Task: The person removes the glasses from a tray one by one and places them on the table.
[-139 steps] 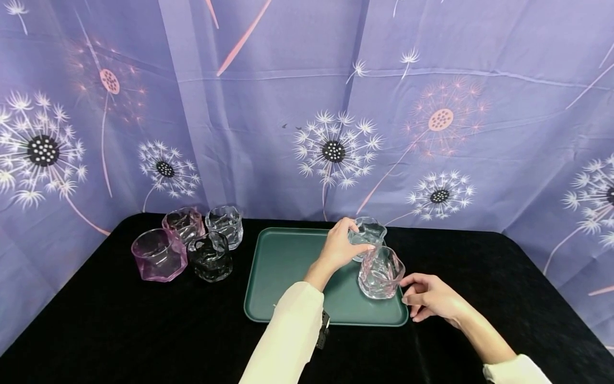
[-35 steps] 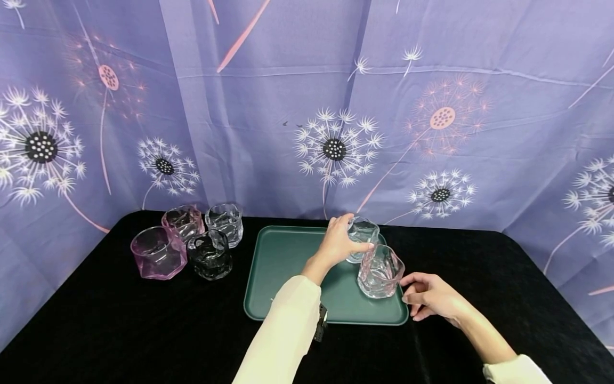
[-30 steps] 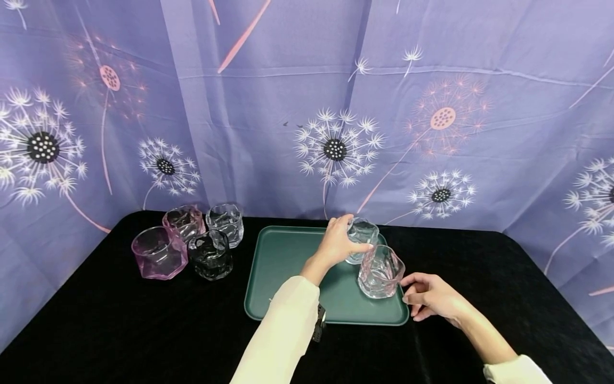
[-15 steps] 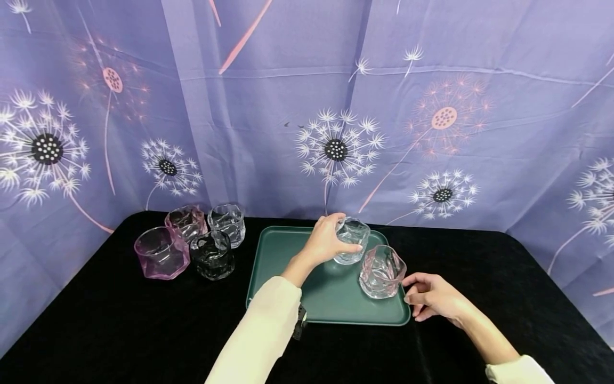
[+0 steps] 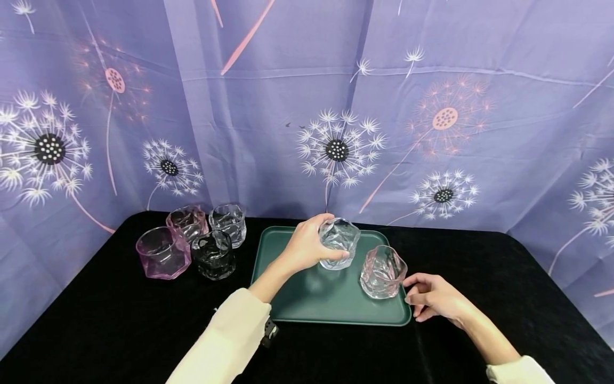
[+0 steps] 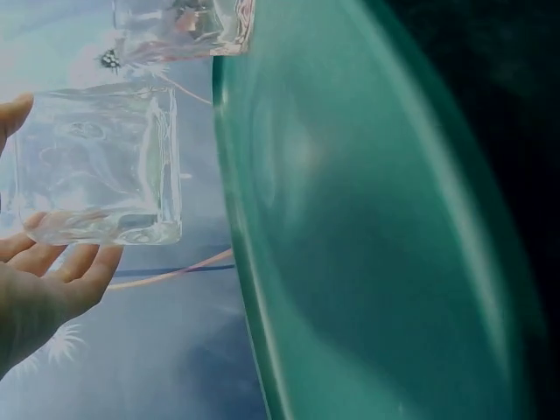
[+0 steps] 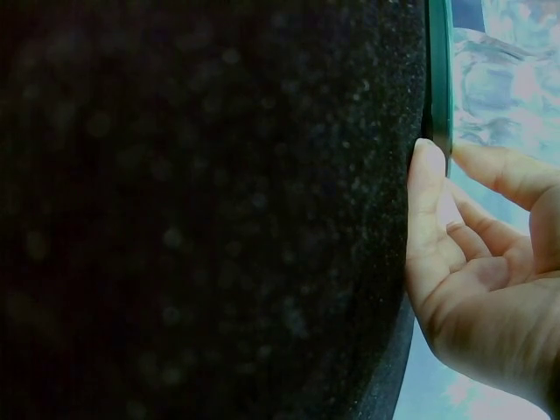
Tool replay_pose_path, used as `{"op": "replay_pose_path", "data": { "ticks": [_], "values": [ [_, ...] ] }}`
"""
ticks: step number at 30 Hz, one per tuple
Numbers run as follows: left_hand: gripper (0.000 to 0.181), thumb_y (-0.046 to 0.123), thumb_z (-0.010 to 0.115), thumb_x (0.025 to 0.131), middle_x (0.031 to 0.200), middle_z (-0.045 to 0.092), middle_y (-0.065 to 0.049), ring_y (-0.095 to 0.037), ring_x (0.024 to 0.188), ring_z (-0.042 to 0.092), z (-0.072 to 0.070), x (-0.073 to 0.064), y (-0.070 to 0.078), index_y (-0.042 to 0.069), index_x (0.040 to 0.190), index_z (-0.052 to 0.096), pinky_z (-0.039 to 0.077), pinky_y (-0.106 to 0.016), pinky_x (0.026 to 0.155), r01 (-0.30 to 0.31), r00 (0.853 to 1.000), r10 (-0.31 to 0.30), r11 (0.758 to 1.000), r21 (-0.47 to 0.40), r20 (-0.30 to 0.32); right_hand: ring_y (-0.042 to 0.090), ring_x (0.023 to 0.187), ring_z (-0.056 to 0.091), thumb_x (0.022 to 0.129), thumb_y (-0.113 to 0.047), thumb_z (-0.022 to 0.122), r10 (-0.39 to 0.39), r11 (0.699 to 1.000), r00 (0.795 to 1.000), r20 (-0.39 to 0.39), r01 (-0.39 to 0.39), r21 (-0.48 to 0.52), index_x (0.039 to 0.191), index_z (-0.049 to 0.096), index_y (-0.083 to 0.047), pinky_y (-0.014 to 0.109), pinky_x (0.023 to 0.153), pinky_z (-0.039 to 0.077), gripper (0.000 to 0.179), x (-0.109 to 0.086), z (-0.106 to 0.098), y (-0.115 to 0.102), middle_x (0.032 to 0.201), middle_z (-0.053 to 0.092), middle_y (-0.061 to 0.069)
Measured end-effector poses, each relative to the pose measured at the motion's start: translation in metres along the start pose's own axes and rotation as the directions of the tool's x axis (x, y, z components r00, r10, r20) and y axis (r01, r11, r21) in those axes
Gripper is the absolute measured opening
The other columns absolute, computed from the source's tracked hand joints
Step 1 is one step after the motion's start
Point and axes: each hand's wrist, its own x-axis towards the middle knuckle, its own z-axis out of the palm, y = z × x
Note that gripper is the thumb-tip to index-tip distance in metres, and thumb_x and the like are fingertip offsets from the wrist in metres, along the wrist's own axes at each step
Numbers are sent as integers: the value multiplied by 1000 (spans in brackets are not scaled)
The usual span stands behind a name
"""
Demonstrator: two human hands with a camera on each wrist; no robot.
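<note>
Fingers and thumb of my left hand point(image 5: 304, 246) grip a clear, wavy-sided drinking glass point(image 5: 341, 242) by its sides, upright over the green tray point(image 5: 331, 309). In the left wrist view a gap shows between this glass point(image 6: 101, 166) and the tray point(image 6: 350, 219). Farther right on the tray stands a pinkish glass point(image 5: 382, 273), near the right rim. My right hand point(image 5: 438, 300) is at the tray's right edge, near the front corner. The right wrist view shows its fingertips on either side of the tray's rim point(image 7: 440, 79), pinching it.
Left of the tray, several glasses stand close together on the black cloth point(image 5: 120, 330): a purple one point(image 5: 164, 256), a pink one point(image 5: 188, 221), a clear one point(image 5: 228, 225) and a dark grey one point(image 5: 213, 257). A patterned purple curtain point(image 5: 268, 144) hangs behind the table.
My left hand has carried the clear glass leftward, away from the pinkish glass and toward the tray's middle. The right hand has stayed at the tray's edge.
</note>
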Motion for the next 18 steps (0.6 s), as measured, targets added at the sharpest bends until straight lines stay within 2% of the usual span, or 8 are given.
{"op": "replay_pose_path", "data": {
  "ticks": [7, 14, 18],
  "values": [
    [74, 33, 83, 60, 112, 60, -6, -18, 97, 55, -10, -22, -1, 4, 122, 54, 45, -33, 82, -58, 998, 58, 998, -7, 20, 17, 58, 58, 81, -3, 62, -10, 1000, 1000, 5, 10, 3, 113, 42, 15, 38, 53, 53, 41, 0, 1, 0, 74, 59, 5],
    [74, 32, 84, 59, 107, 61, -7, -19, 93, 55, -22, -44, -6, 7, 122, 55, 46, -33, 79, -19, 999, 19, 1000, -18, 46, 16, 57, 58, 82, -2, 62, -9, 1000, 1000, 3, 9, -2, 112, 42, 15, 39, 53, 53, 40, -1, 0, 1, 74, 59, 6],
    [73, 31, 85, 58, 104, 62, -8, -21, 89, 57, -34, -56, -11, 7, 120, 56, 47, -30, 74, -29, 999, 30, 999, -37, 39, 17, 57, 58, 82, -2, 61, -9, 1000, 1000, 4, 9, -4, 113, 42, 15, 39, 53, 53, 40, 0, 1, -1, 74, 59, 5]
  ]
}}
